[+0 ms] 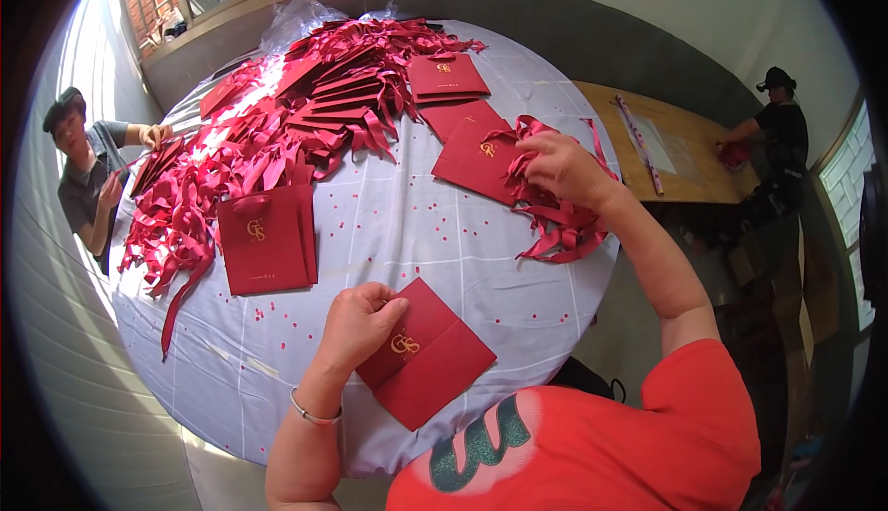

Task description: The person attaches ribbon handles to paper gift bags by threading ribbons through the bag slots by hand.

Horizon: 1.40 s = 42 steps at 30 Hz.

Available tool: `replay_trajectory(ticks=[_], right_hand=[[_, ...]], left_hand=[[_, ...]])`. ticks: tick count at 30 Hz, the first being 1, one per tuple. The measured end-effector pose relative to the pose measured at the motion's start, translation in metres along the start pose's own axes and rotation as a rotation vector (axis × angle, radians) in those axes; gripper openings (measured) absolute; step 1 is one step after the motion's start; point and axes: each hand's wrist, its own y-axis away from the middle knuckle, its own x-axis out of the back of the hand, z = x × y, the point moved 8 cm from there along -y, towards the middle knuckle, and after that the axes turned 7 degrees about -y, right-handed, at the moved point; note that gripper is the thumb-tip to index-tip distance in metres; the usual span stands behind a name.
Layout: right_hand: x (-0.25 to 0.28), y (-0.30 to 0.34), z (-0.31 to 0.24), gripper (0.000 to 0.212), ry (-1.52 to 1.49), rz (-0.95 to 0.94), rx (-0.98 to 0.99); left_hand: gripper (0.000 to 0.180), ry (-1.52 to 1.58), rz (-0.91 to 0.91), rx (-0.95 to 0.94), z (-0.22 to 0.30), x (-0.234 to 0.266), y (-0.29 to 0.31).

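Observation:
Near the table's front edge lies a flat dark-red paper gift bag [428, 357] with gold print and a crease across it. My left hand [365, 321] pinches its upper left edge between thumb and fingers. To the right, my right hand [566, 171] reaches over a bunch of red ribbons [560, 224], its bent fingers closed on some of them. Those ribbons lie at the right end of a fanned row of red gift bags [467, 161], overlapping the closest one. My fingers partly hide the ribbon they hold.
A large heap of bags with red ribbon handles [314, 95] covers the far left of the round cloth-covered table [398, 224]. A small bag stack [268, 243] lies mid-left, with red paper dots scattered around. One person [88, 164] handles ribbons at left; another [786, 123] stands by a wooden table [684, 183].

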Motion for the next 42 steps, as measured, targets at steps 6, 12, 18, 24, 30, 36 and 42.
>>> replay_trajectory(ticks=[6, 12, 18, 24, 30, 36, 42], right_hand=[[0.089, -0.037, 0.057, 0.017, -0.843, 0.683, -0.455], [0.194, -0.088, 0.067, 0.018, -1.120, 1.043, -0.306], [0.262, -0.091, -0.014, 0.013, -0.855, 1.145, -0.193], [0.070, -0.064, -0.120, 0.015, -0.598, 0.171, -0.078], [-0.044, -0.011, -0.167, 0.014, -1.050, -0.092, -0.304], [-0.054, -0.011, -0.167, 0.010, -1.006, -0.006, -0.275], [-0.053, -0.012, -0.172, 0.011, -0.962, 0.034, -0.201]], left_hand=[[0.023, 0.095, -0.080, 0.041, -0.001, -0.005, 0.000], [0.022, 0.064, -0.066, 0.015, -0.005, -0.006, 0.001], [0.027, -0.034, -0.050, -0.010, 0.011, 0.003, -0.002], [0.021, 0.194, -0.114, 0.095, -0.003, 0.000, 0.003], [0.019, 0.312, -0.255, 0.141, 0.000, -0.015, 0.007], [0.018, 0.455, -0.391, 0.166, 0.006, -0.019, 0.013], [0.019, 0.440, -0.415, 0.149, 0.013, -0.022, 0.015]])
